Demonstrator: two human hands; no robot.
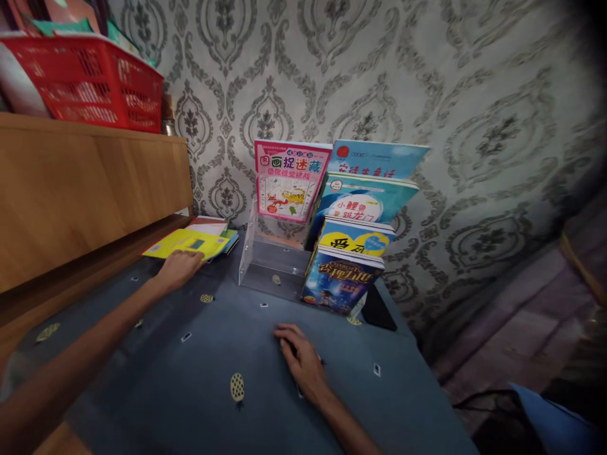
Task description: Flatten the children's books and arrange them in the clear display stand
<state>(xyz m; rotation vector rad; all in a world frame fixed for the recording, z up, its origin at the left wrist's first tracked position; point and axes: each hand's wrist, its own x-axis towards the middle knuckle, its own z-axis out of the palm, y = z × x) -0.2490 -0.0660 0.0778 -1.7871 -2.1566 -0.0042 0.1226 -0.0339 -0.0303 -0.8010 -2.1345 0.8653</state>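
Note:
My left hand [180, 268] reaches to a small pile of books at the left, its fingers curled at the near edge of a yellow book [173, 243] on top. Exactly how the fingertips grip is hidden. My right hand [303, 363] rests on the blue tablecloth with loosely bent fingers, holding nothing. Beyond it stands a clear acrylic book stand [270, 253] with stepped tiers. A pink book [291, 183] leans upright at its back left. Its right side carries a blue book [379, 158], a teal book [365, 196], a yellow-and-blue book [355, 239] and a dark blue book [339, 281].
A wooden cabinet [95, 183] borders the table on the left, with a red basket [104, 82] on top. A dark flat object [379, 309] lies right of the stand. Patterned wallpaper [284, 63] rises close behind. The blue tablecloth [213, 354] has pineapple prints.

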